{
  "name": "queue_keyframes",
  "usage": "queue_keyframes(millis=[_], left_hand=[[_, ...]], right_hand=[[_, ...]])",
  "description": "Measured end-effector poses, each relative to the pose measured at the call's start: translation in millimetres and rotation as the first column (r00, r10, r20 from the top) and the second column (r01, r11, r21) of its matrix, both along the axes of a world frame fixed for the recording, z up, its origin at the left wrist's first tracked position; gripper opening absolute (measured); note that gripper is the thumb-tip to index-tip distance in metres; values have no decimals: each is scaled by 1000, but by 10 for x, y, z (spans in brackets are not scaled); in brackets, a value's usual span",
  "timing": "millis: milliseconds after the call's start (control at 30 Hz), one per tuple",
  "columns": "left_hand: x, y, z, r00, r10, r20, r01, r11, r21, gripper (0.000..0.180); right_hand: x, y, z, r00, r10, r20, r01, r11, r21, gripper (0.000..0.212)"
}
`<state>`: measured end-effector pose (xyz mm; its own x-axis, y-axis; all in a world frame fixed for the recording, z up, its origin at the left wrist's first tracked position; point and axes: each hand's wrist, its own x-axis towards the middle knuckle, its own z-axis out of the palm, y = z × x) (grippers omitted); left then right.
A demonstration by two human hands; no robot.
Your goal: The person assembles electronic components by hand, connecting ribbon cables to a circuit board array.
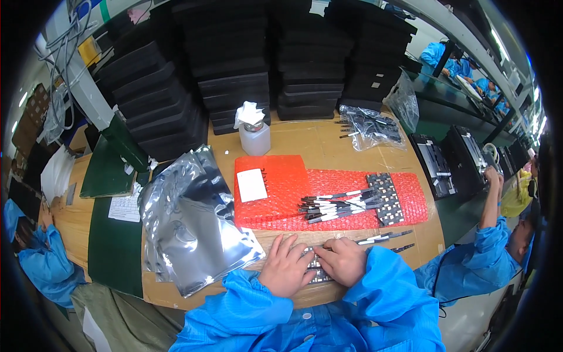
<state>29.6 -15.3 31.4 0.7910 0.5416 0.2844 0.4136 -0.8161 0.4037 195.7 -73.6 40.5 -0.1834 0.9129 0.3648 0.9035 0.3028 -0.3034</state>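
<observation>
At the table's near edge, a dark panel with rows of pale squares [319,277] lies partly under my hands. My left hand [286,267] rests on its left side, fingers stretched out and thumb towards the panel. My right hand [345,261] is at its right part, with thumb and fingers bent together; what they pinch is hidden. Thin black-and-white strips [384,237] stick out beyond my right hand. Just past my hands, a bundle of similar strips [340,205] and another dark checkered panel [384,199] lie on red bubble wrap [413,199].
Silvery bags [196,223] spread at the left. A red bubble pouch with a white label [252,185] lies ahead, near a white bottle [255,141]. Tall black foam stacks [229,88] line the back. A clear bag of strips [372,129] is far right; co-workers [487,252] sit either side.
</observation>
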Motion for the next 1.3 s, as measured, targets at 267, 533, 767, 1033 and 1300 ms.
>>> queue_keyframes(millis=[267,533,767,1033,1300], left_hand=[[-71,1,11,997,-21,69,22,1000,-14,39],[-160,28,136,995,-29,95,31,999,-28,33],[-287,73,150,995,-19,101,22,1000,-21,33],[-471,50,146,999,-30,25,31,999,-42,34],[-470,30,112,999,9,40,-6,998,-66,30]], right_hand=[[-115,68,77,982,83,168,-81,997,-16,23],[-202,94,-193,995,-33,93,38,998,-55,6],[-193,119,21,976,57,208,-40,995,-86,9],[-112,-96,257,997,-40,-63,32,992,-121,17],[-165,-109,146,999,45,23,-38,967,-250,16]])
